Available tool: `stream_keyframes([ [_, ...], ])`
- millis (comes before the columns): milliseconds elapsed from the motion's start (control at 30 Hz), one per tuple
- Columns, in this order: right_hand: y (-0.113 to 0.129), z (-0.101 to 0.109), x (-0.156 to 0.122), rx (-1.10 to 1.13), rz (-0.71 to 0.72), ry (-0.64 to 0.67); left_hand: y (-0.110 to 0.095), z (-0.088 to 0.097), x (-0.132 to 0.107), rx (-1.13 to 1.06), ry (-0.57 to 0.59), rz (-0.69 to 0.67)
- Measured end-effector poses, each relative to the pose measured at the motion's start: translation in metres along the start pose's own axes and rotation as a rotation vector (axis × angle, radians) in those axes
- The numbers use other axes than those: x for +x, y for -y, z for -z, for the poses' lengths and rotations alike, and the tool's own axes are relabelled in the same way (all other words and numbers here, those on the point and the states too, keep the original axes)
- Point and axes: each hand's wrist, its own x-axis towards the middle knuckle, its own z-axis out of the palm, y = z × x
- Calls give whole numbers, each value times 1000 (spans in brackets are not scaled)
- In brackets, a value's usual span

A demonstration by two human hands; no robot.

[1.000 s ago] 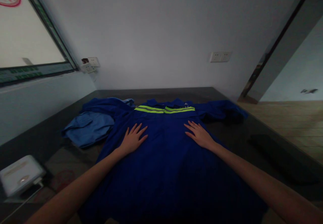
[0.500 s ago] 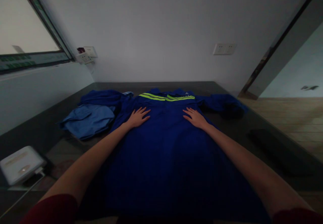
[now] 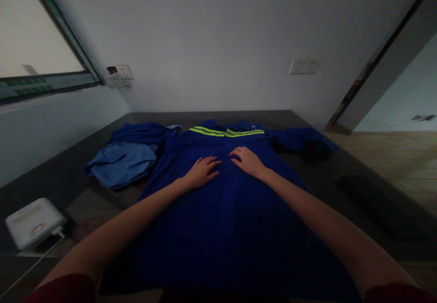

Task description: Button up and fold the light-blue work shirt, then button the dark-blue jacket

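Note:
A dark blue work jacket (image 3: 225, 212) lies spread out before me, its collar at the far end. Yellow-green reflective stripes (image 3: 208, 132) cross its chest. My left hand (image 3: 201, 172) rests palm down on the left front, fingers stretched out and somewhat spread. On the other side of the middle seam, my right hand (image 3: 248, 160) lies on the jacket a little farther up, fingers loosely extended and slightly bent. Neither hand grips the cloth. The right sleeve (image 3: 303, 139) reaches out over the table; the left side's sleeve is bunched near a lighter blue cloth.
The lighter blue folded cloth (image 3: 123, 162) lies at the left of the dark table (image 3: 136, 117). A white box (image 3: 36, 223) with a cable stands at the near left. A black flat object (image 3: 378, 205) lies at the right. The wall with sockets (image 3: 305, 66) closes off the back.
Both hands have slid over the jacket towards its middle seam and now lie closer together. My left hand has also come a little nearer to me. The jacket lies as before.

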Motion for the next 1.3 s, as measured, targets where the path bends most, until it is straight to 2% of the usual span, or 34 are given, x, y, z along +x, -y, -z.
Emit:
stream_keyframes([
  [100,14,-13,-6,-26,84,65,-11,-5,-16,-4,64,-13],
  [233,10,-31,-30,-5,105,126,-15,-6,-33,-6,67,-33],
  [333,7,-33,-46,37,130,105,-18,-6,-41,-20,55,-63],
  [433,7,-29,-50,86,131,107,-21,-3,-43,-45,46,-61],
  [533,8,-21,-37,168,60,66,-20,6,-27,-90,15,-22],
  [667,14,-19,-1,175,-173,-10,-13,16,23,-193,-59,54],
  [767,22,-26,23,98,-372,32,-6,8,62,-245,-153,214],
  [833,27,-32,31,50,-465,60,-3,-3,76,-243,-201,287],
  [933,29,-41,33,11,-512,50,-2,-19,79,-227,-256,320],
  [1033,22,-43,28,21,-474,41,-5,-28,71,-211,-285,300],
  [1300,3,-49,27,145,-444,70,-11,-26,68,-156,-255,280],
])
